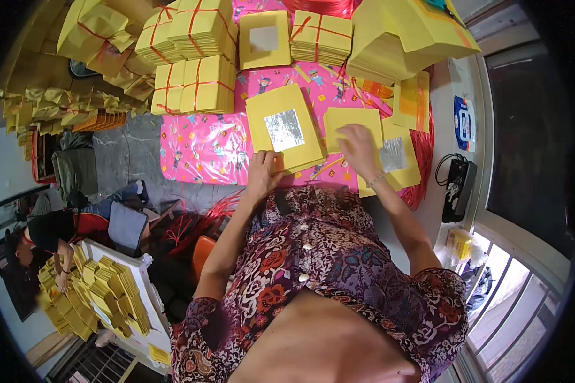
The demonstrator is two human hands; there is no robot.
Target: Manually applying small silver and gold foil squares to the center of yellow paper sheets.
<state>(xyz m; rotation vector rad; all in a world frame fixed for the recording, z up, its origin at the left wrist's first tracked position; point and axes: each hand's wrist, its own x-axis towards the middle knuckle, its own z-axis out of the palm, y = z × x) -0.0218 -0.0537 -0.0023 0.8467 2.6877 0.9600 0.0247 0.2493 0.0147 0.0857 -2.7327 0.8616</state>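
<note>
A stack of yellow paper sheets [262,108], topped with a silver foil square [285,130], lies slightly turned on the pink table cover. My left hand [263,172] grips its near left corner, fingertips on the edge. To the right, my right hand [359,150] rests over another yellow sheet [338,121], its fingers somewhat apart and a little blurred. That sheet partly covers more yellow paper with a silver patch [393,155], near my right wrist. Whether the right fingertips pinch a sheet edge is not clear.
Yellow paper bundles tied with red string [201,83] stand at the far left of the pink cover [201,150], another bundle [321,38] at the back. Large yellow sheets [396,38] rise far right. Red string [421,159] hangs at the right edge. A person [48,233] handles yellow paper at lower left.
</note>
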